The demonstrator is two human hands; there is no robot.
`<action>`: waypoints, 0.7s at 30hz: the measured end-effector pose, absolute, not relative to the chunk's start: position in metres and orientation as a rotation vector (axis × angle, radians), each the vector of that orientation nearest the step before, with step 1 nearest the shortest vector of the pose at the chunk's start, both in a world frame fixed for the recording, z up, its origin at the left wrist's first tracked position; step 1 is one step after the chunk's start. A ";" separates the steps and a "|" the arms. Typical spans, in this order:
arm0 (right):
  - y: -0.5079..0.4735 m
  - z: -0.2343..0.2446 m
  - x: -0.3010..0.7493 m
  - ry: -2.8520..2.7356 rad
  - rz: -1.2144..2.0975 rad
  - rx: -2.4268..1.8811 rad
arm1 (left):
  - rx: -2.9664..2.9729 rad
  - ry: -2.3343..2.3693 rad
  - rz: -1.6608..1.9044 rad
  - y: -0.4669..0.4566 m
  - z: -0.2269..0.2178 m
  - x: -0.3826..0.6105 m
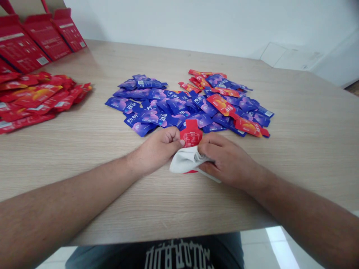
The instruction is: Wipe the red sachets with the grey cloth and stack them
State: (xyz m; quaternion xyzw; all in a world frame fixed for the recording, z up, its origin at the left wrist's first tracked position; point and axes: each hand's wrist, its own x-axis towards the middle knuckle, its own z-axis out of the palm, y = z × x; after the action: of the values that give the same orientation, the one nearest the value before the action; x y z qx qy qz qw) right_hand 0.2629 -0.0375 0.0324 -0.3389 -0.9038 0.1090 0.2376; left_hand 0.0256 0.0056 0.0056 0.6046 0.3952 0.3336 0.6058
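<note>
My left hand (166, 144) is closed, its thumb and curled fingers pinching the left edge of a red packet (192, 131) with fine white print. A folded whitish cloth (183, 160) is bunched in my right hand (221, 155), which presses it over the lower part of that packet. Only the packet's top and a sliver of its bottom edge show around the cloth. Just beyond both hands spreads a pile of blue-purple packets (174, 106), with several orange-red packets (221, 105) mixed in on its right side.
On the left lies a heap of red packets (36, 95). Behind it stand red cardboard boxes (45, 37) with raised flaps. The wooden table (134, 213) ends at a front edge close to my lap, and a white wall (179, 26) rises behind it.
</note>
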 end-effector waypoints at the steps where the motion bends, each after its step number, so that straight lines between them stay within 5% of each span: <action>1: -0.039 0.032 0.261 -2.495 0.320 -0.905 | 1.399 0.912 0.770 0.005 0.006 0.026; 21: -0.044 0.038 0.258 -2.605 0.322 -0.881 | 1.388 0.927 0.764 0.002 0.010 0.028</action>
State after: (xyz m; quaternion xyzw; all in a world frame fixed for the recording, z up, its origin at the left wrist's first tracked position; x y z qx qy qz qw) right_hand 0.2584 -0.0444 0.0375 -0.3128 -0.9246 0.1142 0.1853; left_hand 0.0278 0.0022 0.0097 0.6007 0.4010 0.3304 0.6076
